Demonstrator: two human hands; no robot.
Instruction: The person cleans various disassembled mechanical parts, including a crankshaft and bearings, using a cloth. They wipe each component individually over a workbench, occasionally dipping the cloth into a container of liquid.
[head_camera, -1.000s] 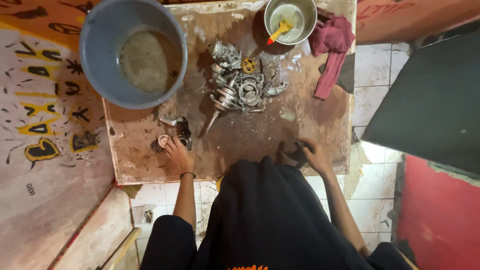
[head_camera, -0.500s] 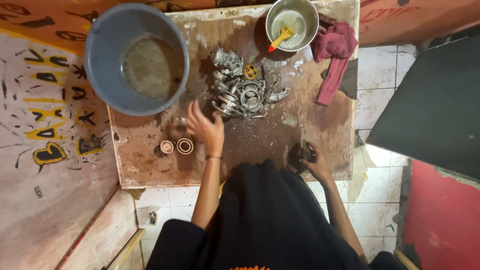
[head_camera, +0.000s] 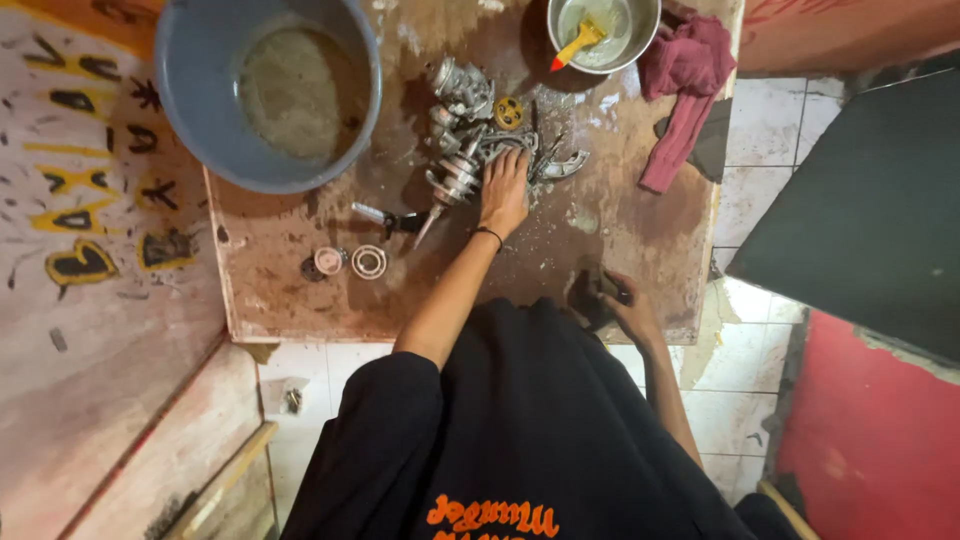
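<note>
Wooden board: brown, blotched with pale and dark stains. Basin: grey-blue, holding murky tan-brown liquid. Heap of metal parts: silvery grey, with one brass-yellow toothed disc among them. Small bowl: bright steel, with whitish liquid; the brush in it has a yellow body and a red handle tip. Rag: dull crimson. Two rings: one pinkish, one white. Floor tiles: white with dark grout. Painted panel: cream, patterned with yellow and black marks. Garment: black, with orange lettering. Wristband: black.
</note>
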